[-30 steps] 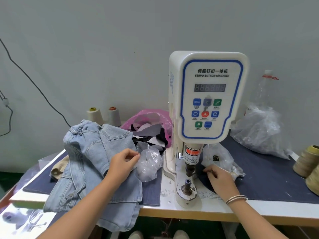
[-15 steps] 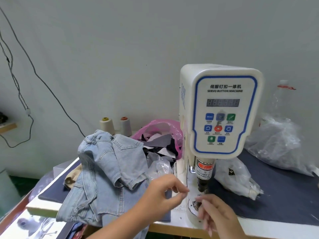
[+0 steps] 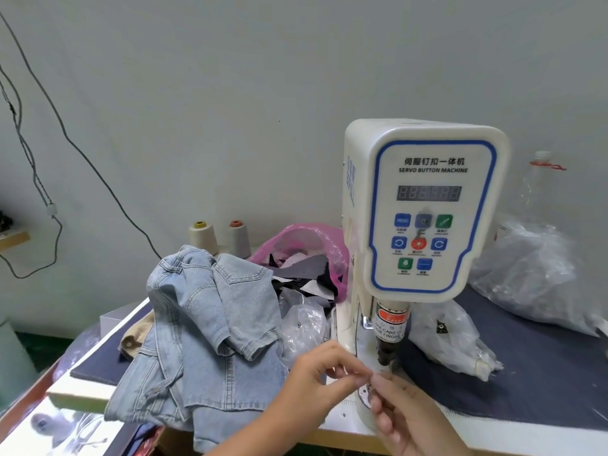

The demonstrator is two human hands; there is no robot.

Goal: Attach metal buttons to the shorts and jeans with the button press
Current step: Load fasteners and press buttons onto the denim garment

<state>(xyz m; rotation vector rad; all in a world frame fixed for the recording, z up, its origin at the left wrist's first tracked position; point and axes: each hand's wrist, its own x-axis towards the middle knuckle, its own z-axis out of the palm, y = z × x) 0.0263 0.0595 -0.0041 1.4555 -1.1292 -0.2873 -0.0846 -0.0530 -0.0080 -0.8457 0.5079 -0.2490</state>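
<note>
The white servo button press (image 3: pixel 424 209) stands on the table, its punch (image 3: pixel 388 347) pointing down at the round lower die (image 3: pixel 366 393). My left hand (image 3: pixel 316 386) and my right hand (image 3: pixel 404 409) meet fingertip to fingertip just in front of the die, with fingers curled in a pinch. Whatever small part they hold is too small to make out. A heap of light blue denim garments (image 3: pixel 204 327) lies to the left of the press, beside my left hand.
Small clear bags (image 3: pixel 306 324) (image 3: pixel 450 337) lie on either side of the press column. A pink bag of fabric scraps (image 3: pixel 306 238) and two thread cones (image 3: pixel 202 236) stand behind. A large clear bag (image 3: pixel 539 274) sits at the right on the dark mat (image 3: pixel 533 373).
My left hand left the denim and came right to the die; my right hand drew back from the mat to meet it. The camera tilted up.
</note>
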